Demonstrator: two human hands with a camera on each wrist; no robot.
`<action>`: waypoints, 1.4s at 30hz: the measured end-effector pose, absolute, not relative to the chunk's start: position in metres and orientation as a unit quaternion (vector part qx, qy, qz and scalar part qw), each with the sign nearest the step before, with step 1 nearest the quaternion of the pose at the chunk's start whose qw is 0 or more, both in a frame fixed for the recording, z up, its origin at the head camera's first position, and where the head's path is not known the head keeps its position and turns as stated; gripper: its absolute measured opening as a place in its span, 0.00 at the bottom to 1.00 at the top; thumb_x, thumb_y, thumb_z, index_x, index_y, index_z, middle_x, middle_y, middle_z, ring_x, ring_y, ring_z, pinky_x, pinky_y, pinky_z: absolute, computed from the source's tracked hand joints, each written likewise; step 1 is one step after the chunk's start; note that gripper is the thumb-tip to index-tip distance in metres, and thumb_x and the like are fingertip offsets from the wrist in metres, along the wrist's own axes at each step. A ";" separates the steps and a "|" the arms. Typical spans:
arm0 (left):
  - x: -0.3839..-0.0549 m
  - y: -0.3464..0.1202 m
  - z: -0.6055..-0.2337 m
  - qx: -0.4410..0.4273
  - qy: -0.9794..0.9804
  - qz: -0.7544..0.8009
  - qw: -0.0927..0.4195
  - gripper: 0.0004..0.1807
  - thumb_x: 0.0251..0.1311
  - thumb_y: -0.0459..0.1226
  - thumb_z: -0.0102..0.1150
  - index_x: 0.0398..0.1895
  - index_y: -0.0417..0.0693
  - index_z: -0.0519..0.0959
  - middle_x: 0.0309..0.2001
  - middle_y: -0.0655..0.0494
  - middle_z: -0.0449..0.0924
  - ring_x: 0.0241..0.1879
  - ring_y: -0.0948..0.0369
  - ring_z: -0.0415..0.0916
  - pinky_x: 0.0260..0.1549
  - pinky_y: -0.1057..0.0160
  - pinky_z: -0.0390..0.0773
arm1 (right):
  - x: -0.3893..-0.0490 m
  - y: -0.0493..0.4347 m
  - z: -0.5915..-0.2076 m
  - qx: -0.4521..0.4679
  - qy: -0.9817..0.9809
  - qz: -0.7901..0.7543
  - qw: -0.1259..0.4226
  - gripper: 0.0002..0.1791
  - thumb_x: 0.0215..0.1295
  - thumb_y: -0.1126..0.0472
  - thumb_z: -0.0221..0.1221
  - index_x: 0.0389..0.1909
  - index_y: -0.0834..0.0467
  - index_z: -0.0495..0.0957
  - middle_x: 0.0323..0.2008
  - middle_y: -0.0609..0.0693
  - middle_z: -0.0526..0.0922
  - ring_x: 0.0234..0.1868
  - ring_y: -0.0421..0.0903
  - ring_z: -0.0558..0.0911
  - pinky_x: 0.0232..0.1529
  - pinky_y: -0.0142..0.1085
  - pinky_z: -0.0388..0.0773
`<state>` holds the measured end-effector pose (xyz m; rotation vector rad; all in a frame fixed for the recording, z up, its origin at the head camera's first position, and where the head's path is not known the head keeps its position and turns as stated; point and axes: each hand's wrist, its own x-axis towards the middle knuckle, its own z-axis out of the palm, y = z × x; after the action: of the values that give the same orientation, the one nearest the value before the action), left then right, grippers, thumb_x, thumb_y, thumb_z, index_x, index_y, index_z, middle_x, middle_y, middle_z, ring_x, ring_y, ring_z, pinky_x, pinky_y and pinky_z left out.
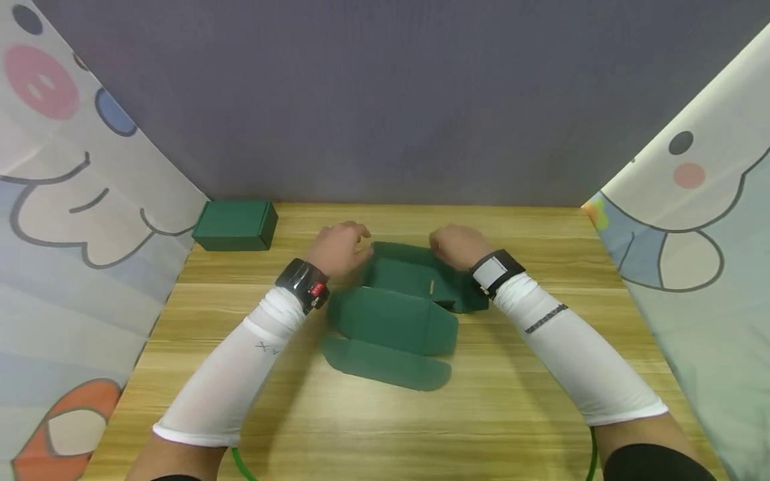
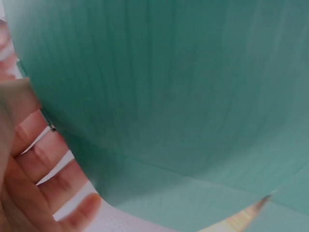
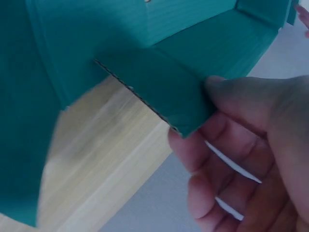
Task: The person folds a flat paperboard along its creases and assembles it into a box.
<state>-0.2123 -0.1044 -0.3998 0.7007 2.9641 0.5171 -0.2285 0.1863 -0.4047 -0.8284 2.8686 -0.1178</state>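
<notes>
A green cardboard mailer box [image 1: 397,321] lies partly unfolded on the table, its long lid panel and rounded front flap spread toward me. My right hand [image 1: 460,246] is at the back right corner. In the right wrist view, its thumb and forefinger pinch a small side flap [image 3: 161,94], whose corrugated cut edge shows. My left hand [image 1: 338,250] is beside the back left corner, thumb and forefinger spread apart. Up close in the left wrist view, the lid panel [image 2: 169,96] fills most of the picture, with the left fingers [image 2: 41,154] loosely bent along its edge.
A closed green box [image 1: 234,226] stands at the back left of the wooden table [image 1: 385,434]. Behind the table rises a grey wall [image 1: 385,100]. Cartoon-printed cloths [image 1: 692,220] hang along both sides.
</notes>
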 end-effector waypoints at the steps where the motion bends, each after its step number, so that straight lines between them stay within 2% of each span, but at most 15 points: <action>1: -0.214 -0.103 -0.400 0.231 0.958 0.170 0.027 0.22 0.70 0.47 0.64 0.61 0.46 0.81 0.56 0.48 0.85 0.53 0.52 0.85 0.50 0.50 0.86 | -0.231 0.184 -0.405 -0.280 0.957 -0.036 0.071 0.04 0.72 0.63 0.62 0.40 0.55 0.86 0.40 0.53 0.90 0.42 0.52 0.87 0.43 0.49 0.86; 4: -0.217 -0.096 -0.402 0.238 0.954 0.178 0.039 0.21 0.71 0.47 0.64 0.61 0.46 0.81 0.57 0.48 0.84 0.55 0.52 0.83 0.53 0.51 0.85 | -0.237 0.176 -0.405 -0.291 0.954 -0.032 0.060 0.06 0.71 0.63 0.62 0.44 0.54 0.87 0.45 0.52 0.90 0.46 0.53 0.88 0.47 0.50 0.86; 10: -0.225 -0.081 -0.405 0.234 0.955 0.173 0.058 0.21 0.71 0.46 0.65 0.61 0.46 0.82 0.56 0.49 0.83 0.56 0.52 0.82 0.56 0.52 0.84 | -0.247 0.160 -0.409 -0.311 0.949 -0.027 0.044 0.10 0.74 0.63 0.59 0.48 0.51 0.87 0.49 0.48 0.91 0.49 0.52 0.89 0.51 0.51 0.85; 18: -0.239 -0.064 -0.415 0.245 0.947 0.189 0.086 0.14 0.70 0.40 0.65 0.54 0.44 0.86 0.50 0.48 0.88 0.49 0.53 0.84 0.52 0.53 0.84 | -0.256 0.148 -0.419 -0.345 0.938 -0.018 0.007 0.10 0.72 0.64 0.62 0.45 0.50 0.89 0.43 0.49 0.91 0.46 0.51 0.88 0.49 0.52 0.84; 22: -0.243 -0.061 -0.421 0.257 0.943 0.187 0.099 0.12 0.69 0.36 0.65 0.52 0.44 0.87 0.50 0.50 0.89 0.49 0.53 0.85 0.52 0.54 0.85 | -0.257 0.147 -0.419 -0.345 0.938 -0.021 0.004 0.10 0.70 0.64 0.63 0.45 0.48 0.90 0.43 0.49 0.90 0.47 0.52 0.87 0.50 0.53 0.83; 28: -0.241 -0.067 -0.421 0.255 0.941 0.195 0.105 0.11 0.69 0.34 0.63 0.51 0.45 0.88 0.51 0.50 0.89 0.52 0.52 0.85 0.55 0.52 0.84 | -0.253 0.157 -0.405 -0.329 0.942 -0.064 0.017 0.14 0.72 0.61 0.64 0.55 0.54 0.86 0.52 0.53 0.89 0.52 0.53 0.87 0.55 0.49 0.84; 31: -0.239 -0.073 -0.423 0.252 0.941 0.204 0.098 0.11 0.69 0.34 0.63 0.51 0.45 0.87 0.50 0.49 0.89 0.51 0.51 0.85 0.55 0.51 0.84 | -0.248 0.168 -0.391 -0.304 0.948 -0.086 0.030 0.16 0.74 0.57 0.63 0.59 0.57 0.83 0.53 0.54 0.88 0.52 0.52 0.87 0.55 0.47 0.84; 34: -0.236 -0.080 -0.425 0.247 0.938 0.224 0.093 0.12 0.68 0.34 0.63 0.51 0.43 0.87 0.50 0.47 0.89 0.50 0.51 0.85 0.54 0.51 0.84 | -0.238 0.175 -0.377 -0.269 0.958 -0.095 0.034 0.17 0.74 0.53 0.63 0.56 0.58 0.84 0.50 0.54 0.89 0.49 0.52 0.87 0.52 0.48 0.84; 38: -0.230 -0.087 -0.426 0.231 0.936 0.244 0.102 0.14 0.68 0.34 0.62 0.55 0.43 0.85 0.48 0.47 0.88 0.45 0.54 0.84 0.47 0.55 0.84 | -0.216 0.179 -0.367 -0.240 0.968 -0.071 0.027 0.15 0.73 0.49 0.63 0.47 0.57 0.86 0.44 0.54 0.90 0.43 0.53 0.87 0.49 0.50 0.84; 42: -0.223 -0.091 -0.423 0.219 0.934 0.252 0.130 0.19 0.68 0.33 0.62 0.61 0.42 0.81 0.43 0.47 0.86 0.39 0.56 0.82 0.41 0.58 0.84 | -0.199 0.180 -0.371 -0.222 0.975 -0.011 0.026 0.18 0.72 0.44 0.63 0.37 0.56 0.85 0.38 0.54 0.87 0.42 0.56 0.85 0.49 0.55 0.82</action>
<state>-0.2230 -0.0914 -0.4230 0.6354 2.7129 0.7324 -0.1987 0.1800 -0.3710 -0.6848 3.0123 -0.0333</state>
